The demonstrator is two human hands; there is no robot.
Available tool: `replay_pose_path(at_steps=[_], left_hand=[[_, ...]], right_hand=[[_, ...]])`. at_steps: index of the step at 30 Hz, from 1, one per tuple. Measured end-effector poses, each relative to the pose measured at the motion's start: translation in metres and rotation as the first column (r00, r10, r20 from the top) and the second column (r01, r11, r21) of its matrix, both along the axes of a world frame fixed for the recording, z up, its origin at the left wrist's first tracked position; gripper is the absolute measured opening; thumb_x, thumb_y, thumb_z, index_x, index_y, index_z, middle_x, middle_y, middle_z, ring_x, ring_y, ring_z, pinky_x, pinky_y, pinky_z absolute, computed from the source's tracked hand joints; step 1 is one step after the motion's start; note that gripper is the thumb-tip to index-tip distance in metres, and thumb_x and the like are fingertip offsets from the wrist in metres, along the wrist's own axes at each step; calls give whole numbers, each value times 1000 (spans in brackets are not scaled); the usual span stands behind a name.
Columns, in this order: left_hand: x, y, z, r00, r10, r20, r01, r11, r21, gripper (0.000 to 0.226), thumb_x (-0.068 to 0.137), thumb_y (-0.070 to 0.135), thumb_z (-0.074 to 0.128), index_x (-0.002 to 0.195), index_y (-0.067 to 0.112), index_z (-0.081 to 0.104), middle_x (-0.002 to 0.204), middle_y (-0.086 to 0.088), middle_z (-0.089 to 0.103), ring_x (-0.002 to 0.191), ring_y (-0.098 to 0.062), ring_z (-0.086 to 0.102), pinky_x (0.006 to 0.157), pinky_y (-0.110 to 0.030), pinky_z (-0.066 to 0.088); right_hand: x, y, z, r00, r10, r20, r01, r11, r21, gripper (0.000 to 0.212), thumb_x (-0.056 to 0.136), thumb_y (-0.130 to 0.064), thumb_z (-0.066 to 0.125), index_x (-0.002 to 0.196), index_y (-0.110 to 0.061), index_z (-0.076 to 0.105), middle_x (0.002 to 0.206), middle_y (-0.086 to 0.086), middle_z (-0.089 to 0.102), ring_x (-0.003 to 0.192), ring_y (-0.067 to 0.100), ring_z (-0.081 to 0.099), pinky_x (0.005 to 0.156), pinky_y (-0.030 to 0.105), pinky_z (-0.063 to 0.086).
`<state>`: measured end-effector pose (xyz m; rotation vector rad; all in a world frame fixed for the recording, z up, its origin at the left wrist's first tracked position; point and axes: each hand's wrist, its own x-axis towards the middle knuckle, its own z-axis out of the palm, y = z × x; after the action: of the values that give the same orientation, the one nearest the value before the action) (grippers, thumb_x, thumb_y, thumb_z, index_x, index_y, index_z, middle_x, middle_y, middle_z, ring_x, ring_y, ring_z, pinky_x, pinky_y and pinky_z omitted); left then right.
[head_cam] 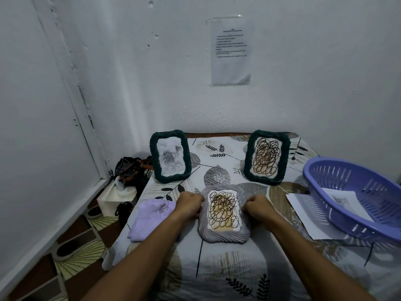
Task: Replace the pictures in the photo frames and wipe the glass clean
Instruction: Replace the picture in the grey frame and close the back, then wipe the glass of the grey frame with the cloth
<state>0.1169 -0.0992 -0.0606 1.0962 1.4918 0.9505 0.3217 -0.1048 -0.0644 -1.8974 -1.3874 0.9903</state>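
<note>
Both the left hand [188, 204] and the right hand [257, 206] curl their fingers round the sides of the grey frame [223, 217], lying flat on the leaf-print bedsheet [219, 276] by white walls; its picture is brown scribble loops

Leaf-patterned grey and brown cloth [219, 276] covers table. Purple slotted plastic basket [355, 198] sits at right edge, tilted, overhanging. Printed white paper sheet [230, 51] under clear film hangs on white wall [303, 83] behind far edge. On floor left of table: white tissue box [115, 197] near wall corner, dark patterned bag [130, 170] just behind it, small black object [122, 210] just in front. Brown and cream patterned floor covering [76, 255] runs along left wall.
</note>
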Motion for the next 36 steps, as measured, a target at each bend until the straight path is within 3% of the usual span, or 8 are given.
replay_pose_path(at_steps=[5, 10, 13, 16, 21, 25, 30, 36], left_hand=[[-1, -3, -2, 995, -53, -85, 55, 998, 17, 36, 85, 3, 53, 51, 15, 50, 42, 4, 43, 43, -14, 42, 49, -22, 34], [-12, -13, 6, 957, -156, -246, 192, 973, 130, 13, 86, 8, 60, 80, 14, 70, 71, -6, 65, 67, -19, 61, 66, -28, 49], [-41, -24, 18, 893, -41, -447, 197, 931, 307, 22, 85, 15, 66, 107, 11, 70, 101, -5, 72, 88, -16, 64, 81, -30, 54], [-91, -41, 21, 779, 48, -625, 294, 853, 432, 30, 85, 21, 67, 114, 14, 68, 109, 0, 69, 100, -12, 60, 88, -28, 49], [-157, -62, 0, 493, -133, -860, 460, 879, 128, 79, 81, 73, 45, 143, 23, 44, 152, -2, 36, 141, -19, 24, 112, -37, 29], [-178, -64, -20, 302, -275, -913, 478, 872, -104, 123, 51, 98, -7, 154, 32, 4, 161, 0, -10, 147, -23, -18, 118, -55, -2], [-183, -60, -38, 272, -293, -916, 466, 874, -141, 116, 56, 94, -8, 152, 29, -15, 157, -2, -26, 142, -24, -30, 114, -57, -11], [-185, -62, -46, 303, -278, -912, 476, 873, -107, 115, 57, 94, -9, 151, 29, -17, 158, 0, -24, 143, -21, -28, 114, -56, -11]], right_hand=[[2, 6, -6, 973, 47, 225, -50, 999, 8, 19, 87, -9, 58, 85, 6, 69, 87, 22, 69, 77, 29, 66, 70, 38, 54], [-11, -4, -2, 873, -26, 488, -54, 987, 149, 12, 87, -15, 57, 91, -12, 68, 91, 6, 67, 81, 21, 63, 75, 39, 57], [-39, -7, 13, 911, 40, 412, -195, 919, 343, 24, 92, -16, 55, 113, -12, 65, 111, 5, 65, 97, 20, 62, 81, 35, 53], [-91, -3, 31, 877, 379, 296, -465, 824, 323, 28, 93, -11, 56, 120, -8, 63, 119, 8, 65, 97, 14, 60, 81, 21, 48], [-159, 20, 26, 666, 625, 408, -705, 706, 69, 37, 86, -27, 64, 121, -14, 62, 126, 8, 60, 109, 23, 58, 91, 32, 48], [-185, 28, 19, 552, 639, 535, -737, 674, -44, 30, 83, -39, 65, 90, -10, 61, 94, 11, 64, 84, 24, 57, 66, 29, 43], [-198, 35, 13, 589, 541, 601, -693, 720, 32, 34, 76, -43, 71, 85, -12, 60, 92, 9, 64, 85, 24, 59, 69, 33, 46], [-203, 42, 17, 704, 562, 434, -614, 789, -25, 40, 68, -33, 82, 90, -4, 66, 92, 12, 67, 82, 24, 61, 68, 31, 47]])
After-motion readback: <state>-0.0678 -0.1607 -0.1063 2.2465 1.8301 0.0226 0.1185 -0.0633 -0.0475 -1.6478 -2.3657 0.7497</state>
